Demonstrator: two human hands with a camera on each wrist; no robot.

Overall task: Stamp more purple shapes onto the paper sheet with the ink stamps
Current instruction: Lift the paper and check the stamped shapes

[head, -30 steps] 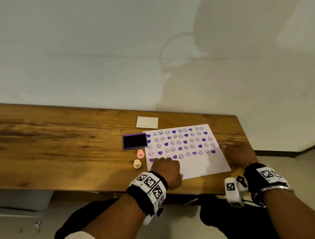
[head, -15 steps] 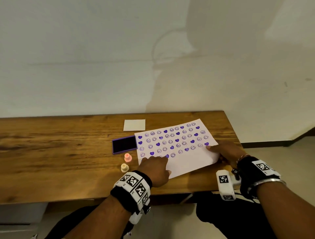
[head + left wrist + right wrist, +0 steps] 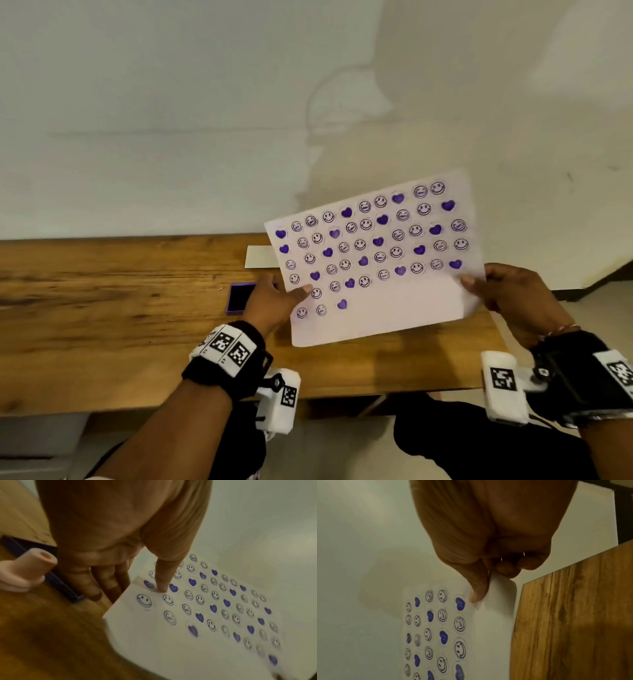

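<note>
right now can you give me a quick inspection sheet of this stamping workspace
surface: wooden table, grain visible, against a pale wall.
job's things: paper sheet lifted off the table and tilted, rows of purple hearts and smileys, lower part unstamped; purple ink pad on the table, partly behind the left hand; one pink stamp upright beside the pad.
clutter: pale card lying flat behind the sheet.
hands: left hand holds the sheet's left edge, thumb on top; right hand pinches the right edge.
cables: nothing seen.
surroundings: pale floor to the right.
</note>
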